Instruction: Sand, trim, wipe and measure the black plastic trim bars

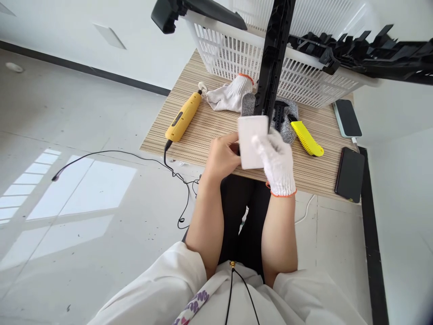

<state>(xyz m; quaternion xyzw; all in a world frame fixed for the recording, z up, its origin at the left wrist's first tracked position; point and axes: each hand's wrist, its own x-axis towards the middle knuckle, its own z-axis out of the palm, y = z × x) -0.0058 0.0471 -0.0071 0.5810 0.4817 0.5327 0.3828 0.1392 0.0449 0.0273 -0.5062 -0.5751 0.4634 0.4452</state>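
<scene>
So the white basket [230, 54] at the back of the table [311, 174] has long black plastic slung over its rim: a smooth part [216, 11] pokes out past the left corner, and a ribbed part [389, 58] runs off the right edge of the view. Can't really make out what's down inside, and the basket's far end is cut off. A black strip [275, 49] crosses the front rim and comes down toward the person's hands.

The gloved right hand [277, 158] has its fingers closed on a pale block [249, 149] in front of the basket, a bit blurry. The bare left hand [223, 155] is half curled, fingertips hidden behind the block, so can't tell if it's gripping the strip.

Room-wise, there's some tabletop front-left of the basket, between the yellow power tool [184, 117] and the left hand. Front-right's tighter, with a yellow-handled tool [307, 137] near the glove.
</scene>
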